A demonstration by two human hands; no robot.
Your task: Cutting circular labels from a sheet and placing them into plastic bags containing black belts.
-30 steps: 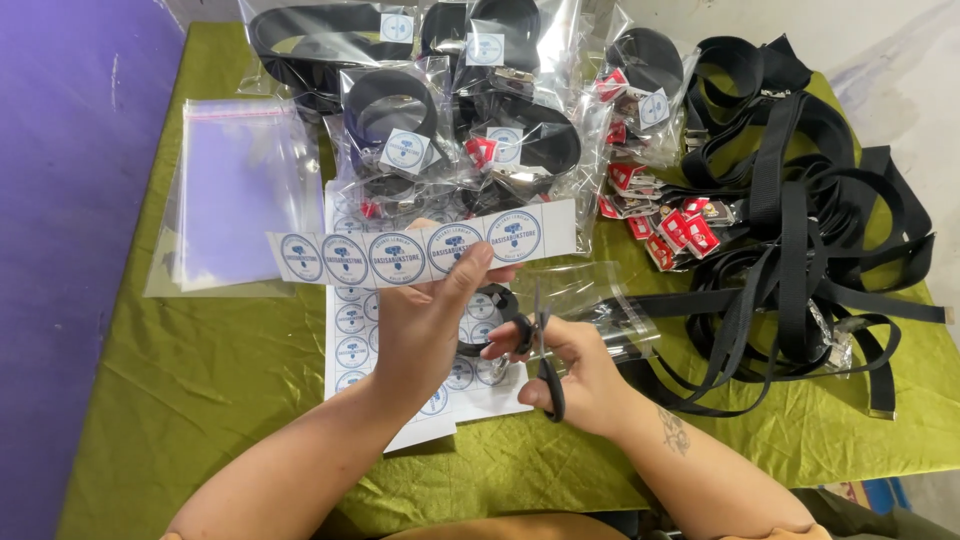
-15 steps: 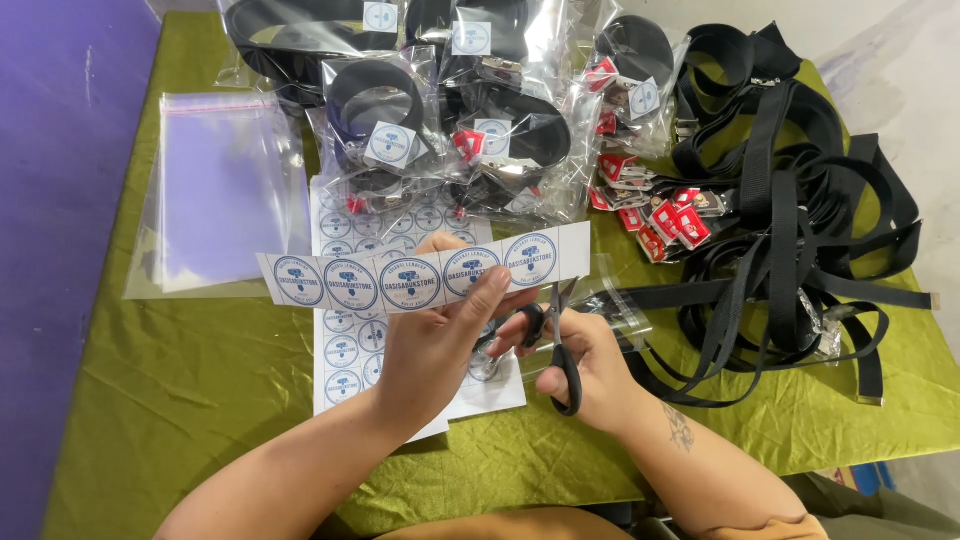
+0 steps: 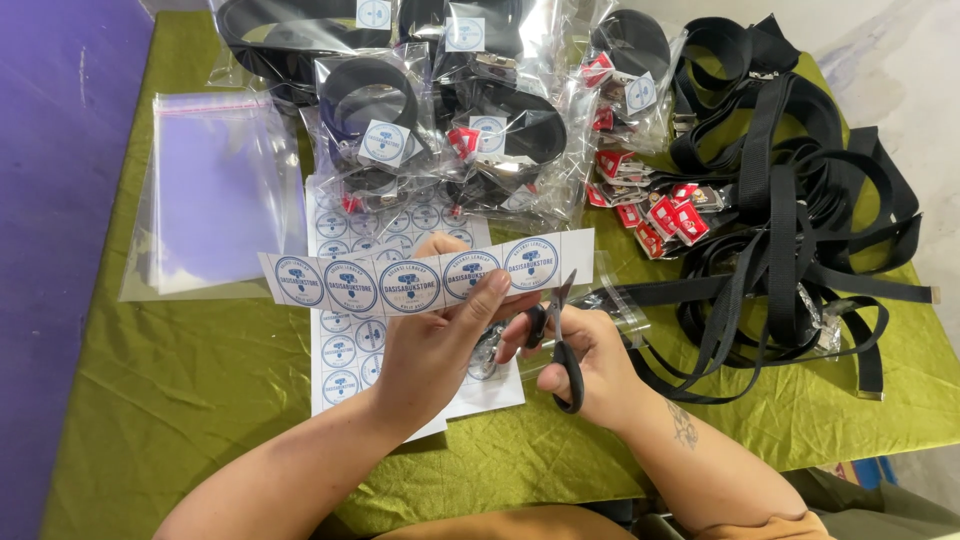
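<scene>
My left hand pinches a white paper strip printed with several round blue labels, holding it level above the table. Beside it my right hand grips black-handled scissors, blades pointing up at the strip's lower edge near its right end. Under both hands lies a white sheet of the same round labels on the green tablecloth.
Several clear bags holding coiled black belts are piled at the back. A tangle of loose black straps fills the right side, with small red-tagged buckles nearby. A stack of empty clear zip bags lies at left.
The label strip has been lowered toward me and the scissors have come up to its right end. Both hands stay close together.
</scene>
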